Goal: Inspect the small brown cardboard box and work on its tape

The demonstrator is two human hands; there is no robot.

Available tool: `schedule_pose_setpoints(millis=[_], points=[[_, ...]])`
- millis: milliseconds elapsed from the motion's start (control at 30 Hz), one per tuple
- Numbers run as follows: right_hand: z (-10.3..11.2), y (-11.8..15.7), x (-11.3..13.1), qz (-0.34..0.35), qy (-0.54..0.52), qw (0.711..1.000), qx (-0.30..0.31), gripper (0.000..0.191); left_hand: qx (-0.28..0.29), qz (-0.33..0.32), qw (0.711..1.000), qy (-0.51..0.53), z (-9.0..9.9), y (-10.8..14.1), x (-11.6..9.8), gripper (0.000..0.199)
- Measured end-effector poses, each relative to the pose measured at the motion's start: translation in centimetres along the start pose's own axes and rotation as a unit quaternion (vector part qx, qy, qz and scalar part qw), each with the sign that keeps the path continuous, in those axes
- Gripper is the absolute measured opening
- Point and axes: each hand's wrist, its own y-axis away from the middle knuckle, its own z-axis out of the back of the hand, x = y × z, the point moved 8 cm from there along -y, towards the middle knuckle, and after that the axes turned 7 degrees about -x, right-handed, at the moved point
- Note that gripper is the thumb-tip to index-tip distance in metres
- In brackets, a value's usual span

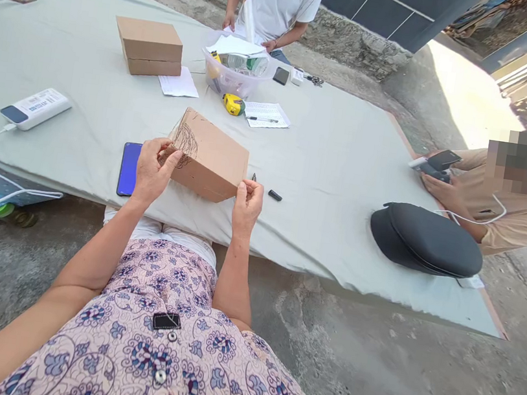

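A brown cardboard box [215,151] rests tilted near the table's front edge, with dark scribbled lines on its left part. My left hand [155,166] has its fingers closed on the box's left end, over the scribbles. At the lower right corner, my right hand [247,205] pinches the box's edge. A black pen [254,177] lies just beyond my right hand, partly hidden by it, and its black cap [275,195] is a little to the right. Beside my left hand lies a phone with a blue screen [129,169].
Behind stand another cardboard box [154,51], a plastic basket [233,82], a yellow tape measure [233,104] and written paper [275,115]. A power bank [35,108] lies left, a black case [427,240] right. People sit around the table [336,168].
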Motion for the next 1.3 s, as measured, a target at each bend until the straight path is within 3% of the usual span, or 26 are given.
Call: schedule_pose_setpoints(millis=[133, 300, 433, 600, 833, 967, 1300], points=[[-0.5, 0.0, -0.7, -0.022, 0.012, 0.999, 0.02, 0.035, -0.003, -0.033, 0.999, -0.01, 0.2, -0.1, -0.4, 0.043], [-0.3, -0.1, -0.8, -0.009, 0.025, 0.999, 0.017, 0.044, 0.013, -0.02, 1.0, -0.008, 0.0, 0.0, -0.5, 0.031], [0.1, -0.3, -0.8, 0.016, 0.056, 0.998, 0.0, 0.041, 0.034, -0.041, 0.999, 0.002, -0.3, 0.3, -1.5, 0.032], [1.0, -0.3, 0.9, 0.106, 0.098, 0.989, -0.035, 0.029, 0.041, -0.075, 0.996, -0.003, -0.5, 0.6, -2.6, 0.031], [-0.2, 1.4, 4.3, 0.211, 0.098, 0.972, 0.006, 0.034, 0.068, -0.124, 0.99, -0.014, -1.5, 2.0, -4.3, 0.027], [-0.5, 2.2, 5.9, 0.235, 0.113, 0.965, 0.011, 0.043, 0.098, -0.145, 0.984, -0.02, -2.5, 3.1, -5.4, 0.027], [1.1, 2.9, 7.8, 0.268, 0.071, 0.96, -0.026, 0.053, 0.135, -0.241, 0.961, 0.031, -3.2, 4.8, -7.6, 0.026]])
